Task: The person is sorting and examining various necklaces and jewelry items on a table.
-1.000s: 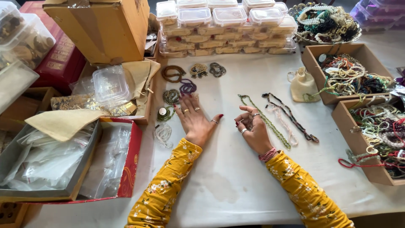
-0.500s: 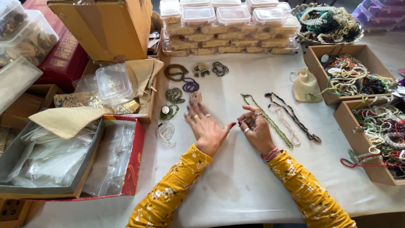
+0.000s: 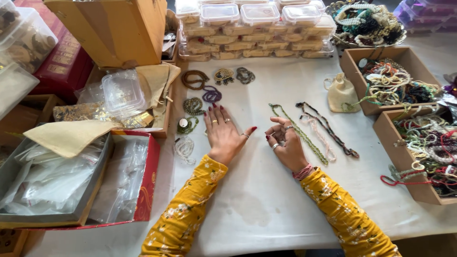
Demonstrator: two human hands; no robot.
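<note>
While both forearms in yellow flowered sleeves rest on the white table cover (image 3: 266,209), the left hand (image 3: 224,134) lies flat, palm down, fingers spread and holding nothing. Its fingertips lie just beside a green bead bracelet (image 3: 193,105) and near a purple bead bracelet (image 3: 211,94). A clear bead bracelet (image 3: 183,148) lies just left of the wrist. The right hand (image 3: 284,145) is loosely curled, fingers bent inward; whether it pinches anything cannot be told. Just beside its fingers runs a green bead strand (image 3: 299,133), laid out straight; a pink strand (image 3: 320,138) and a dark strand (image 3: 328,129) lie parallel further right. Stacked clear plastic boxes (image 3: 247,28) line the far edge, a cloth pouch (image 3: 341,94) sits near two cardboard trays (image 3: 354,66) of mixed necklaces, and a red box (image 3: 145,181) of plastic bags stands at left.
</note>
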